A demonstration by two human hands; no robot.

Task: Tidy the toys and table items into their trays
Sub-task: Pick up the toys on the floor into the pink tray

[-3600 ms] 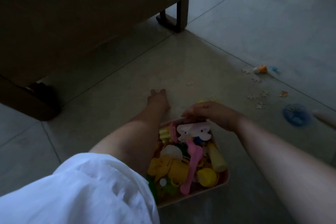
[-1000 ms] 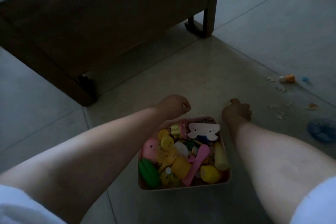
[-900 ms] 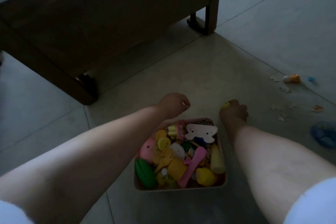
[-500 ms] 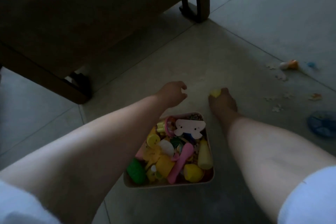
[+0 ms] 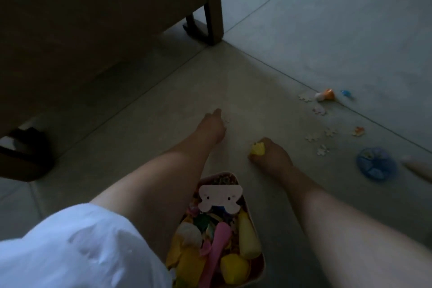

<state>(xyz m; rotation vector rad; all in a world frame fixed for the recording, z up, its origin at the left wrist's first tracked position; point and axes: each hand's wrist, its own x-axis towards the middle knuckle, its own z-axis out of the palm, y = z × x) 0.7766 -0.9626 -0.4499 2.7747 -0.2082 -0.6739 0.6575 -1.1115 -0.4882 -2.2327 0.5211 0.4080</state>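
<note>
No legible text or labels.

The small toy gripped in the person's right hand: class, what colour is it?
Yellow; the small yellow toy shows in the head view, held by the right hand.

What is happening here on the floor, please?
A person is picking toys up off the tiled floor. The right hand grips a small yellow toy beside the tray, which is already full of colourful toys. The left hand reaches forward to a small pale piece on the floor. More pale pieces, an orange and white toy and a blue round toy lie to the right, not yet collected.
</note>
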